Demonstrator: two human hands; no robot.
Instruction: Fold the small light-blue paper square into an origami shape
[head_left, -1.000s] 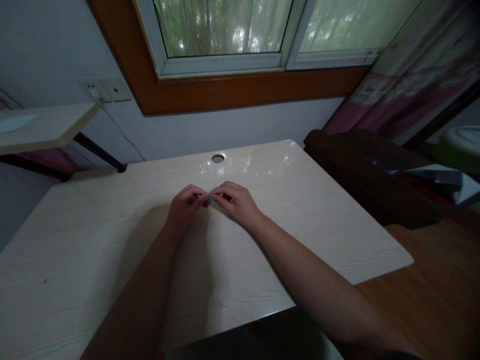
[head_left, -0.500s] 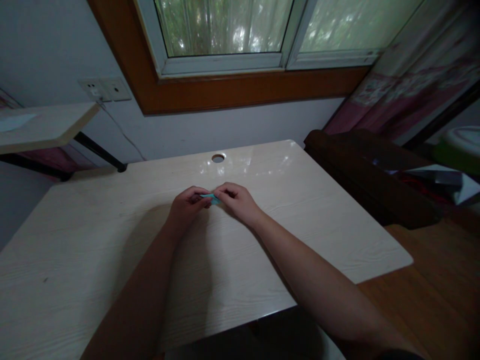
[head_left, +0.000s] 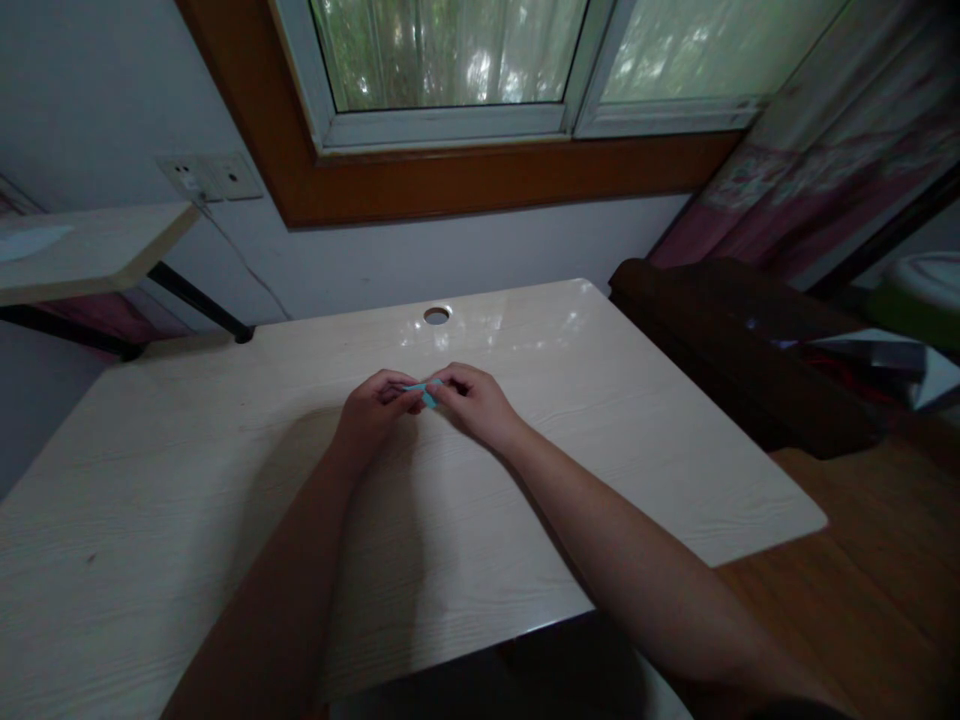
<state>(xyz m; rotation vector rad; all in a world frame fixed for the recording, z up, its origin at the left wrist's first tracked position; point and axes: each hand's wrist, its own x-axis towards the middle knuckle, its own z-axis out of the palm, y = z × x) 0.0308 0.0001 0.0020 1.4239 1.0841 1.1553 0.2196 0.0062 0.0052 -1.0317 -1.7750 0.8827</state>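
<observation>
A small turquoise piece, folded and paper-like [head_left: 429,398], is held between my two hands over the middle of the desk. My left hand [head_left: 377,405] pinches its left side between thumb and fingers. On the other side, my right hand [head_left: 472,400] grips it with thumb and forefinger. Fingers cover most of the piece, so its full shape is hidden. Both hands are close to the pale wood-grain desktop [head_left: 517,520], with the fingertips almost meeting.
A round cable hole [head_left: 436,316] lies beyond my hands. At the left a raised shelf [head_left: 97,260] stands on black legs. Behind the desk are a wall socket [head_left: 210,178] and a window [head_left: 450,60]. Dark brown furniture [head_left: 735,350] adjoins the right side.
The fingers have shifted slightly around the turquoise piece, and its visible outline has changed a little, with a thin upper edge now showing. Both arms stay in place.
</observation>
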